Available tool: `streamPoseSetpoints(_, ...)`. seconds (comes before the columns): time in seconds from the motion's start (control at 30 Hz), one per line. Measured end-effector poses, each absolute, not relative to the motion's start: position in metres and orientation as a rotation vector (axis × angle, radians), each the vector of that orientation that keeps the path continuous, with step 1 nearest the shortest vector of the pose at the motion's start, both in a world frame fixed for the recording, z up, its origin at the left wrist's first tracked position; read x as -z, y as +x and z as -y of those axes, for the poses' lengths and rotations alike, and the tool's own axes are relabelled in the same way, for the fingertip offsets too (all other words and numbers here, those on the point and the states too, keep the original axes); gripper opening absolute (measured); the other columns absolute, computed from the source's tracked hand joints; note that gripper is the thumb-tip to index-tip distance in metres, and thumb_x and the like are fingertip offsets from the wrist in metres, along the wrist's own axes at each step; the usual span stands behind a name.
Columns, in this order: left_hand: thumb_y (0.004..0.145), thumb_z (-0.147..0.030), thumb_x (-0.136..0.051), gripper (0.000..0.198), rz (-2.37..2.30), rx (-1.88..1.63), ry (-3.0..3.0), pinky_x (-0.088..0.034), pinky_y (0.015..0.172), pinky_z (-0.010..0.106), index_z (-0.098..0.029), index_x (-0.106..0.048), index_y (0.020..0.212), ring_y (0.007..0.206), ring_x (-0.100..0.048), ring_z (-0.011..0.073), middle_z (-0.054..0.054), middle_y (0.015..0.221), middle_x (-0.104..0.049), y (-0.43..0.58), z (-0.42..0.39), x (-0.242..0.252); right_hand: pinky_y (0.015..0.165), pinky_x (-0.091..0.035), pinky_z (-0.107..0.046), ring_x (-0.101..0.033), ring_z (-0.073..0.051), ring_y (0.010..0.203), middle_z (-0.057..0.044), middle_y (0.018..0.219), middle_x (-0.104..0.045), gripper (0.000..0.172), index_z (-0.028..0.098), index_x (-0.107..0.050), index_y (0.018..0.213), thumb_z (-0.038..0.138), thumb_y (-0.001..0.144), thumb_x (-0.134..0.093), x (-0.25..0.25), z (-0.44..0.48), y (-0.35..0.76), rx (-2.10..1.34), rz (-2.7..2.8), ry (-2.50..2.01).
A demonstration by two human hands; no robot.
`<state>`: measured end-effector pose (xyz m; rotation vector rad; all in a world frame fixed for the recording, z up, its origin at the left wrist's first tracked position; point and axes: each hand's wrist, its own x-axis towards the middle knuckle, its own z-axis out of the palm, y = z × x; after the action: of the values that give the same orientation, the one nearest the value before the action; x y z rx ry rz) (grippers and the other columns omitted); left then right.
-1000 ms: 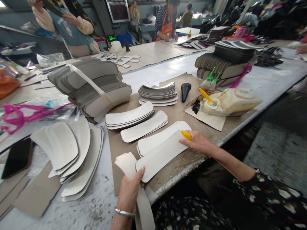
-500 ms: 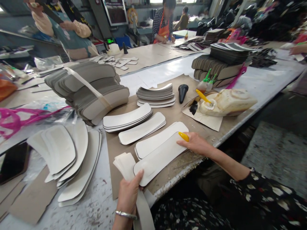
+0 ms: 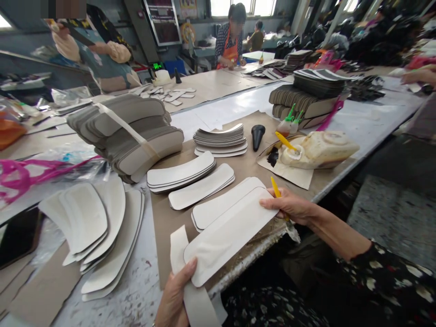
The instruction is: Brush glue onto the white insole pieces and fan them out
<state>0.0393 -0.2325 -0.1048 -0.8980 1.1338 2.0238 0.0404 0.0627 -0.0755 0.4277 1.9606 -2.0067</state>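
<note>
Across the worktable (image 3: pixel 250 97), an illegible green sign (image 3: pixel 156 66) glows while both hands (image 3: pixel 176 293) (image 3: pixel 293 206) grip a white panel (image 3: pixel 231 234).

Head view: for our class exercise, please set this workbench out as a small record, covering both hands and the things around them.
Left hand: holds a pale strip and one end of a white panel
Right hand: holds the panel's other end and a yellow-handled brush
Directly behind panel: similar panels, piled on a brown sheet
Image right: stained container
Image left: dark phone
</note>
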Motion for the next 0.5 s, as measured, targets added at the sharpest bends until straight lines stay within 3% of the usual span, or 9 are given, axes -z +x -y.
streamPoseSetpoints(0.13,0.057,-0.018,-0.073,0.058,-1.295,-1.974,-0.887,-0.054,0.068,0.035,-0.011,-0.054,0.111,0.078,-0.065,0.0285,0.012,0.084,-0.07,0.042,0.231,0.109,0.035,-0.021,-0.018,-0.026,-0.003,0.037,0.007,0.048,-0.036,0.035,0.016,-0.045,0.064,0.049,0.069,-0.057,0.079,-0.063,0.041,1.953,-2.07,0.484)
streamPoseSetpoints(0.3,0.06,-0.017,-0.071,0.038,-1.691,-1.837,-0.834,-0.053,0.063,0.03,-0.008,-0.06,0.096,0.075,-0.064,0.0246,0.01,0.074,-0.069,0.039,0.223,0.111,0.057,-0.04,-0.025,-0.051,-0.013,0.059,0.0,0.062,-0.054,0.027,0.018,-0.054,0.07,0.042,0.078,-0.048,0.087,-0.067,0.045,1.124,-2.995,0.523)
streamPoseSetpoints(0.5,0.059,-0.025,-0.071,0.03,-1.808,-1.773,-0.766,-0.047,0.049,0.026,-0.011,-0.063,0.084,0.054,-0.058,0.018,0.002,0.055,-0.062,0.04,0.222,0.119,0.073,-0.042,-0.025,-0.058,-0.016,0.08,-0.003,0.086,-0.062,0.017,0.021,-0.059,0.09,0.028,0.084,-0.044,0.099,-0.062,0.058,0.641,-3.243,0.313)
